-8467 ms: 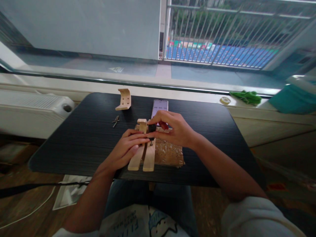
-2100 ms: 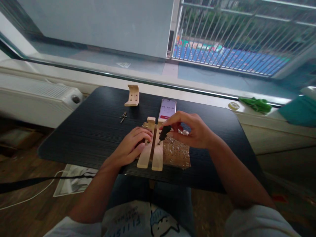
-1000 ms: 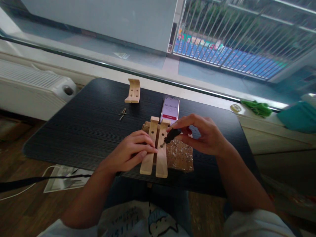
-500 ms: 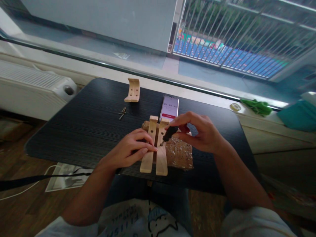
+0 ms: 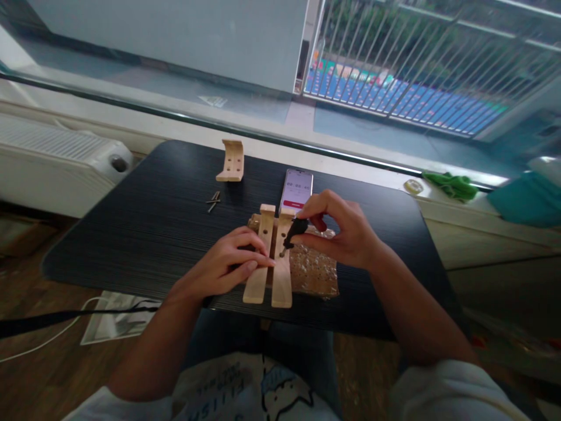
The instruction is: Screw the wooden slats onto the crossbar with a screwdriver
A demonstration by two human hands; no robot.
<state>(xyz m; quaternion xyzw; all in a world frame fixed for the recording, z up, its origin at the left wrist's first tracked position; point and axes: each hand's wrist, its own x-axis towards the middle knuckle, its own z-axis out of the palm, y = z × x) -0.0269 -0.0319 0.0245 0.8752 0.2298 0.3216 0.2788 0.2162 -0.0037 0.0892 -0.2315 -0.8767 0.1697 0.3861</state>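
Note:
Two pale wooden slats [image 5: 281, 279] lie side by side on a brown pad wrapped in plastic [image 5: 313, 270], near the front edge of the black table [image 5: 144, 228]. My left hand [image 5: 219, 269] rests on the left slat, fingers pressed flat across it. My right hand [image 5: 344, 231] pinches a small black-handled screwdriver [image 5: 293, 229], whose tip meets a hole in the right slat.
A curved wooden piece with holes [image 5: 231, 162] stands at the table's back. A few loose screws [image 5: 213, 201] lie left of a phone [image 5: 296, 190] with a lit screen. A white radiator [image 5: 56, 158] is at the left; a green cloth [image 5: 451, 184] lies on the sill.
Both hands stay on the slats throughout. The screwdriver has tilted from upright to slanting, and my right fingers have shifted on its handle. The view has drifted slightly.

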